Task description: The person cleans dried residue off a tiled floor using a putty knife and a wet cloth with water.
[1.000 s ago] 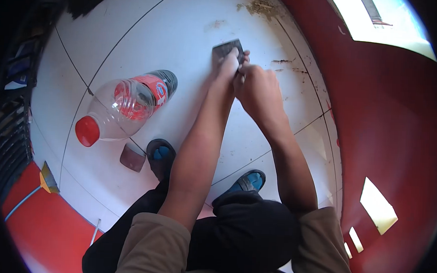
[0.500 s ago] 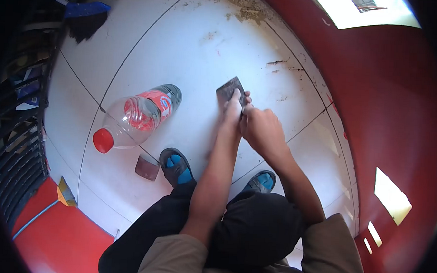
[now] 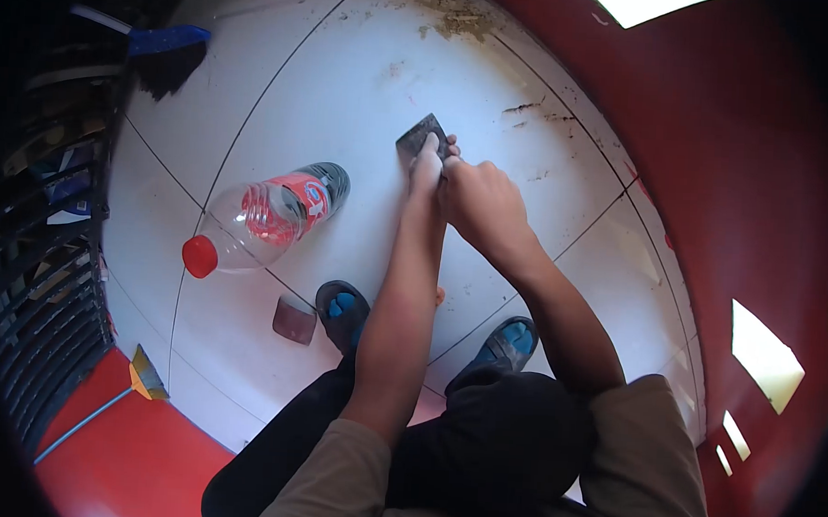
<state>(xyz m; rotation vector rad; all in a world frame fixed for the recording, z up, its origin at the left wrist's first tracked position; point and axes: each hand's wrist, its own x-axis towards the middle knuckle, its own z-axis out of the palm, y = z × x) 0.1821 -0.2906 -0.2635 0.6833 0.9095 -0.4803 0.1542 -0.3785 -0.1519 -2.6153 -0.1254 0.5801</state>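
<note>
My left hand (image 3: 426, 169) is closed on a flat, dark grey, square plate (image 3: 416, 140), its thumb lying along the top face and its fingertips showing at the right edge. My right hand (image 3: 487, 204) is curled up against the left hand, just behind the plate. What its fingers hold, if anything, is hidden. Both hands are over the white tiled floor (image 3: 365, 99) in front of my feet. To their left lies a large clear plastic bottle (image 3: 249, 222) with a red cap and red label.
A brownish square piece (image 3: 294, 320) lies beside my left sandal (image 3: 341, 311). Brown dirt (image 3: 466, 22) marks the floor ahead. A blue broom (image 3: 169, 49) and a dark slatted rack (image 3: 48, 270) are at left, a yellow-headed broom (image 3: 147, 376) below. A red wall (image 3: 661, 112) stands at right.
Both hands, with the plate in the left one, have moved left and farther from my body. The view has shifted slightly; the bottle and square piece stay put.
</note>
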